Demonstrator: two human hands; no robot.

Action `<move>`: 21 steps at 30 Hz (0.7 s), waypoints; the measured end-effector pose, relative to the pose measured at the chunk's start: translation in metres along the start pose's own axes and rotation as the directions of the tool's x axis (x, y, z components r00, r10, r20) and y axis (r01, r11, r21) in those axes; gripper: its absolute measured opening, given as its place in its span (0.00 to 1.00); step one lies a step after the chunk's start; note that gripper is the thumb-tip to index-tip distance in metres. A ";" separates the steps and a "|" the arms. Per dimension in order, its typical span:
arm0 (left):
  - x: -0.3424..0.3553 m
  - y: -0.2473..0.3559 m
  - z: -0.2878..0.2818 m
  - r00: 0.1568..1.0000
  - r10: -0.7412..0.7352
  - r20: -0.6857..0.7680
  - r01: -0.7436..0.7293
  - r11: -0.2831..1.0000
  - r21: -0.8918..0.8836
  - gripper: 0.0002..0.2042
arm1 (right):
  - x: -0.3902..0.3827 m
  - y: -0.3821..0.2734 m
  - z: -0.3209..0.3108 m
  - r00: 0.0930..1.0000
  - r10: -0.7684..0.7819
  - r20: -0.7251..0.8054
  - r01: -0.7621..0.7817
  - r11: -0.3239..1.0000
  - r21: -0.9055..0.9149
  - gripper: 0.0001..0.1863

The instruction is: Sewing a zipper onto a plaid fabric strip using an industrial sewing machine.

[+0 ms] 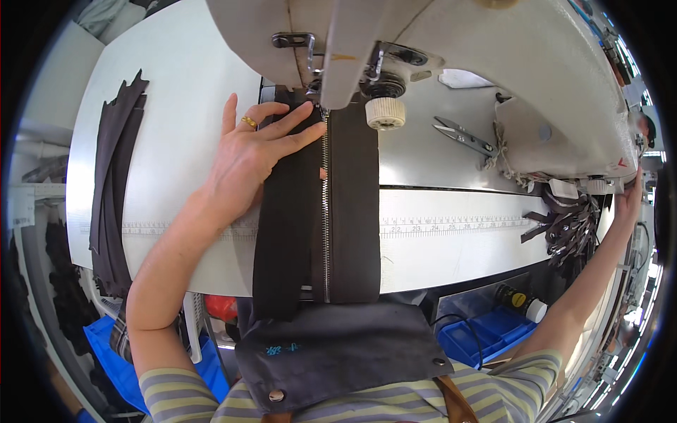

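Observation:
Dark brown fabric (285, 233) lies under the sewing machine (508, 42), with a metal-toothed zipper (326, 247) running lengthwise along it. Near the needle area, my left hand (257, 144) rests on the fabric with its fingers stretched out and spread. Its fingertips touch the cloth beside the zipper teeth, and a ring is on one finger. A small orange mark (323, 173) shows next to the teeth. My right hand (627, 201) reaches to the far right end of the machine, where its fingers are mostly hidden.
Dark zipper strips (116, 183) lie at the table's left. Thread snips (462, 135) rest on the metal plate, right of the needle. A bunch of zippers (571, 225) sits at the right, by a ruler tape (451, 224). Below the table edge is a blue tray (479, 337).

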State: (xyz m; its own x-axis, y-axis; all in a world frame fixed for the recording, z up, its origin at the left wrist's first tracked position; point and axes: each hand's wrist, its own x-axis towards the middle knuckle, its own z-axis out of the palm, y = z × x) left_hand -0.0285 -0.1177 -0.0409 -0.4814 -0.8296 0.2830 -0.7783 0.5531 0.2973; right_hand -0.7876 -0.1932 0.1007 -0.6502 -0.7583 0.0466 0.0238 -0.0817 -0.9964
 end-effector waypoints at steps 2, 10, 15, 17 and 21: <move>0.000 -0.001 0.001 1.000 0.023 -0.009 -0.023 1.000 -0.020 0.25 | 0.000 -0.013 -0.029 0.996 -0.053 0.075 0.044 0.993 0.111 0.24; 0.001 0.002 0.001 0.999 -0.005 0.037 0.002 0.996 0.088 0.25 | -0.077 0.033 0.044 0.921 -0.292 -0.258 0.339 0.926 0.164 0.23; 0.002 0.007 -0.002 0.999 -0.027 0.035 0.024 0.997 0.070 0.26 | -0.221 0.005 0.118 0.463 -0.805 0.371 0.847 0.526 0.083 0.14; 0.000 0.007 -0.003 0.998 -0.039 0.040 0.035 0.994 0.107 0.26 | -0.301 0.116 0.197 0.405 -0.346 0.846 0.678 0.735 -0.024 0.15; 0.003 0.006 -0.004 0.999 -0.024 0.037 0.021 0.996 0.092 0.25 | -0.353 0.147 0.367 0.164 -0.362 0.917 0.822 0.564 0.076 0.14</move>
State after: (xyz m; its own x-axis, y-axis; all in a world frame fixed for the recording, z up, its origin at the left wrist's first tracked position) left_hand -0.0331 -0.1166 -0.0351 -0.4770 -0.8451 0.2413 -0.8218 0.5262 0.2185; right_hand -0.2759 -0.1745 -0.0357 0.5814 -0.6882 0.4340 -0.4637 -0.7186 -0.5182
